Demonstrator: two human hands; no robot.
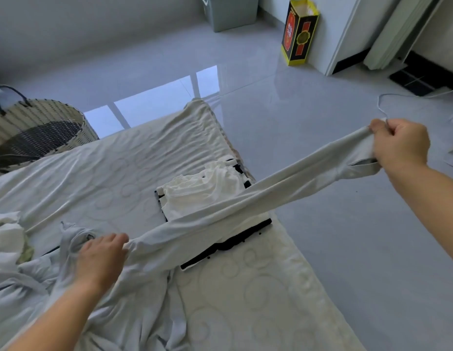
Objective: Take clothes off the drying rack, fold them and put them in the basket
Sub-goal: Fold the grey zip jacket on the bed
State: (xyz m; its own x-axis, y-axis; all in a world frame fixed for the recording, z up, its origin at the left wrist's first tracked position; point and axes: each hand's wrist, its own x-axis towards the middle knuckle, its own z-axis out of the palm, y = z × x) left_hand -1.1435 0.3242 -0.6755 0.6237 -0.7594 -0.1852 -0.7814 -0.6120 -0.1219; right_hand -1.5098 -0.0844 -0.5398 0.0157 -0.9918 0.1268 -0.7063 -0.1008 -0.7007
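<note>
A pale grey long-sleeved garment (134,295) lies crumpled on the bed (114,168) at lower left. One sleeve (258,201) is stretched taut across the bed to the right. My right hand (400,145) grips the cuff end, raised off the bed's right side. My left hand (101,259) presses down on the garment near the shoulder, fingers spread flat. Under the sleeve sits a folded pile: a white garment (202,193) on a black-and-white one (228,244). The woven basket (50,110) stands on the bed's far left corner, dark inside.
More pale clothing (5,239) is bunched at the left edge. A white wire hanger (387,102) lies on the glossy floor at right. A yellow-and-black gift bag (300,31) and a grey bin (230,11) stand by the far wall.
</note>
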